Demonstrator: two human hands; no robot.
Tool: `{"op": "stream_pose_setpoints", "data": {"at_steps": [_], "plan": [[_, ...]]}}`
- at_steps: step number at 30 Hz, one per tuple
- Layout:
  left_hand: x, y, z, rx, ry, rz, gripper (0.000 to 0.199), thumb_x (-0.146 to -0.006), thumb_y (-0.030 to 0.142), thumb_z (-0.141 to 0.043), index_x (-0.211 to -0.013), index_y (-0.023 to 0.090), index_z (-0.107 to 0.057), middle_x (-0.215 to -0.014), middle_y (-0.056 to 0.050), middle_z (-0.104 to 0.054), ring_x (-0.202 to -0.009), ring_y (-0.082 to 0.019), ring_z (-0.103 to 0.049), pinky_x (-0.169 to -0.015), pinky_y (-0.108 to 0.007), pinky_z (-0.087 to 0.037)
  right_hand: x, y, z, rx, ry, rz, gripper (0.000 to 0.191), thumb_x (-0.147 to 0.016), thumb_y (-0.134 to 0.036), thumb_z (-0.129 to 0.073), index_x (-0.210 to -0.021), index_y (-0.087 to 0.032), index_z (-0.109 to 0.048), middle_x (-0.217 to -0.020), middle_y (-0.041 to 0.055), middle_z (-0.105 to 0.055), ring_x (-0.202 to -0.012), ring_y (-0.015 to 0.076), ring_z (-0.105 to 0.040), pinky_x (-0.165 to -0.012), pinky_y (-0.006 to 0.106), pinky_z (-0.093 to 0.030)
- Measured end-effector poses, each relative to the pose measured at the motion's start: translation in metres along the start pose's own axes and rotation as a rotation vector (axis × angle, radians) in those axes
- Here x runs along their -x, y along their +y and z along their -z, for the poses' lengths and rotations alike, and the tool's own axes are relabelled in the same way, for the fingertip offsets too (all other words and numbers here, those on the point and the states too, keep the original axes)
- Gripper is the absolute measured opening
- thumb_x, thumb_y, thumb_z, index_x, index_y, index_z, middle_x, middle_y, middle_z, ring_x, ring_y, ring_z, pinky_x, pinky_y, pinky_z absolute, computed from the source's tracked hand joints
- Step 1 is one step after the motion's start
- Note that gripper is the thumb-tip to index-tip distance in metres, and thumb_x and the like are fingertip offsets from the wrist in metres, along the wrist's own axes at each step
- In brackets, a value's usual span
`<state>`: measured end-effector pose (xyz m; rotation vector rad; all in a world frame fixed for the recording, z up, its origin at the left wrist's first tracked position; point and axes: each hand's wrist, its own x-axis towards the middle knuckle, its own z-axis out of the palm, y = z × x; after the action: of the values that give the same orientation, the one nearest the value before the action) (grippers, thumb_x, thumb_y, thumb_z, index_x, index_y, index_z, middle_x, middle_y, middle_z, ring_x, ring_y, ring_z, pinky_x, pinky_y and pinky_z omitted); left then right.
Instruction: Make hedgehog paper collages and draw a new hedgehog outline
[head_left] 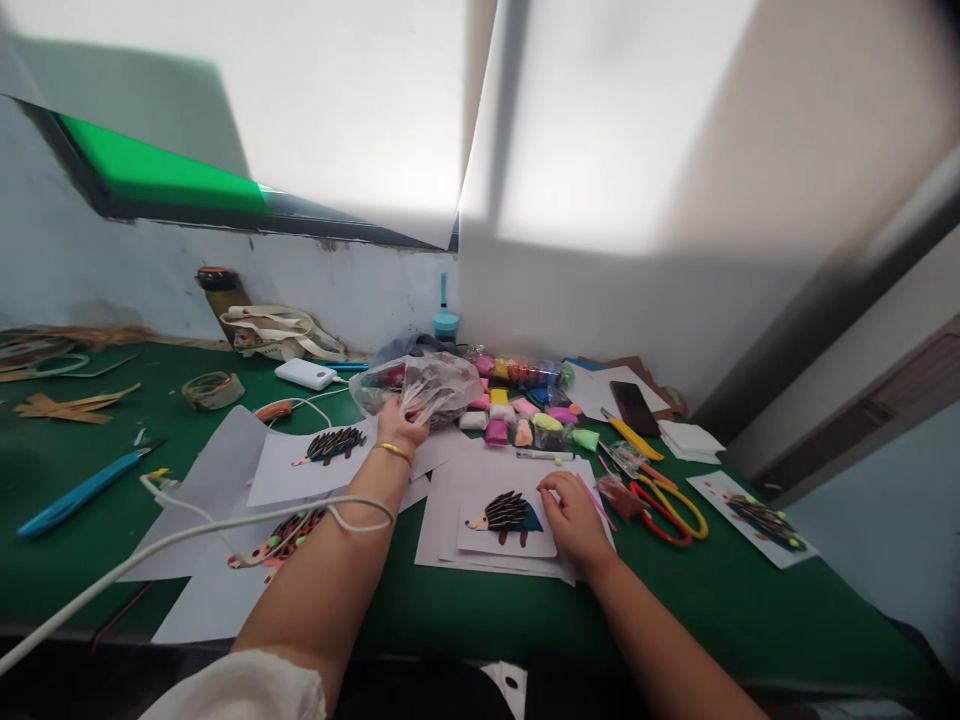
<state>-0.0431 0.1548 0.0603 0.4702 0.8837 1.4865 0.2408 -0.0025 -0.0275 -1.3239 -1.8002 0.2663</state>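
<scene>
At the middle of the table, my left hand (403, 424) grips the gathered edge of a clear plastic bag (442, 385), and a gold bangle circles that wrist. My right hand (571, 515) rests on the stacked white paper, its fingers curled together at the right edge of a hedgehog picture (504, 515); whether anything small is between the fingertips is hidden. The hedgehog has a pale face, dark spines, a teal back and brown legs. Above it lie a pen (544, 455) and packets of coloured clay (496, 431).
Red and yellow scissors (664, 520), a yellow cutter (636, 440) and a black phone (634, 408) lie right. Left are another hedgehog picture (307, 462), a blue cutter (86, 494) and a white power bank (305, 375). A white cable (187, 535) crosses over my left forearm.
</scene>
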Motion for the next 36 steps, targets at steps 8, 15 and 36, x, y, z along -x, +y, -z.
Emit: {"op": "stream_pose_setpoints", "data": {"at_steps": [8, 15, 36], "plan": [[0.093, -0.054, 0.001, 0.206, -0.087, 0.447, 0.032, -0.099, 0.023, -0.028, -0.07, 0.017, -0.041, -0.059, 0.005, -0.038, -0.041, -0.003, -0.037, -0.033, -0.009, -0.02, 0.002, -0.005, 0.001, -0.025, 0.043, -0.015, 0.017, -0.092, -0.027, -0.044, -0.095, -0.021, -0.059, -0.1, 0.0084, -0.061, -0.099, 0.0241, -0.055, -0.084, 0.039, -0.046], [0.139, -0.091, -0.013, 0.096, -0.227, 0.623, 0.006, -0.091, 0.021, -0.049, -0.092, 0.016, -0.051, -0.065, 0.005, -0.044, -0.039, -0.001, -0.034, -0.034, -0.01, -0.014, -0.002, -0.037, 0.006, -0.116, -0.017, 0.052, 0.019, -0.094, -0.03, -0.046, -0.098, -0.022, -0.062, -0.097, 0.0068, -0.063, -0.092, 0.0214, -0.057, -0.08, 0.035, -0.046], [0.154, -0.104, -0.018, -0.486, -0.492, 0.326, 0.028, -0.078, 0.041, -0.064, -0.074, 0.019, -0.047, -0.047, 0.009, -0.039, -0.036, -0.005, -0.032, -0.038, -0.019, -0.025, -0.012, -0.052, 0.011, -0.123, -0.037, -0.157, 0.021, -0.088, -0.034, -0.049, -0.079, -0.02, -0.061, -0.078, 0.0033, -0.062, -0.074, 0.0195, -0.058, -0.065, 0.03, -0.045]]}}
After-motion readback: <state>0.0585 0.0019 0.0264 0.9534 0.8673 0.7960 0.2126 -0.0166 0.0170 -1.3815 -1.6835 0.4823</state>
